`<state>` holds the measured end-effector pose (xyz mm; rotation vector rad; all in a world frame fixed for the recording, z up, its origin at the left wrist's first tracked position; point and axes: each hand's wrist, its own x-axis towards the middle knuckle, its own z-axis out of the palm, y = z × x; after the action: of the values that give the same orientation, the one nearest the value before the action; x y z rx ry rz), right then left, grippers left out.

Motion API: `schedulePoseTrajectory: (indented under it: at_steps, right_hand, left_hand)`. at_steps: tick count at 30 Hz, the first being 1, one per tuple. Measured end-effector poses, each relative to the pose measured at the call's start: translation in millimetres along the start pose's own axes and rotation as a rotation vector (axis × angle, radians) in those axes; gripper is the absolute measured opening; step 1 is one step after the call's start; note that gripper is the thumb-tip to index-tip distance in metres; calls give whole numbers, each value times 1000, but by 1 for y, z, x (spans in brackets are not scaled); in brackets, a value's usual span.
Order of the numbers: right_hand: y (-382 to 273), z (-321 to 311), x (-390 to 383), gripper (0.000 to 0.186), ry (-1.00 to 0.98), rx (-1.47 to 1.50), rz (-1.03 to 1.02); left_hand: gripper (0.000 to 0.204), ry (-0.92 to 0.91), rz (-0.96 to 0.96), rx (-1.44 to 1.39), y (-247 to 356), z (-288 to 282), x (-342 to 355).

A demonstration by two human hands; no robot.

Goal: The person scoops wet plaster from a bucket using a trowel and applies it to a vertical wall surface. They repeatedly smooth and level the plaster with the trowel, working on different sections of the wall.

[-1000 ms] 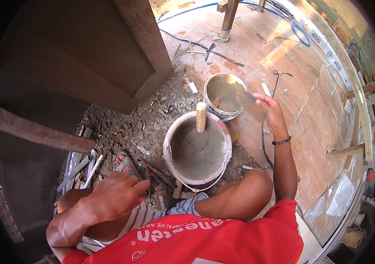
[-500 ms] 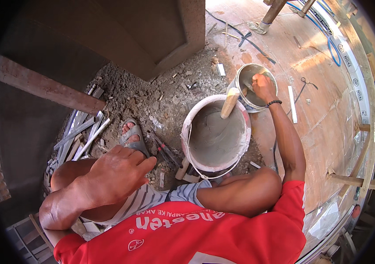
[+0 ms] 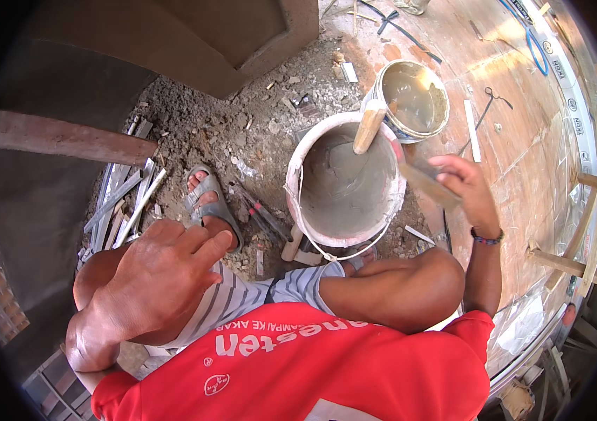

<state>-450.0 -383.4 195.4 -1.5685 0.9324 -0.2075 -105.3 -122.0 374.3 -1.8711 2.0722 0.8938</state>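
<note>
Right hand (image 3: 468, 191): forearm extended forward, fingers clamped on a flat, grey-brown rectangular blade (image 3: 430, 185), held beside the round, whitish bucket (image 3: 295, 158) of wet grey paste (image 3: 344, 203). Left hand (image 3: 161, 270): wrist bent inward, fingers curled; cannot tell whether gripping.

1 second ago the right hand (image 3: 468, 186) held the flat blade (image 3: 433, 185) over the small bucket (image 3: 402, 135)'s right rim, and 0.5 seconds ago it was down at that bucket. Now both have swung nearer, to the right of the large bucket (image 3: 344, 240), and I can see the small bucket's grey mix (image 3: 416, 105) with no hand covering it.
</note>
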Motion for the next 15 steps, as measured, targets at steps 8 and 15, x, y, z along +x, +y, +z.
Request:
schedulePoseTrajectory:
  at_steps: [8, 15]
  right_hand:
    - [57, 127, 53, 31, -367, 69, 317]
    - [79, 159, 71, 33, -374, 90, 435]
  left_hand:
    - [46, 15, 77, 12, 11, 0, 5]
    - [49, 12, 75, -1, 17, -5, 5]
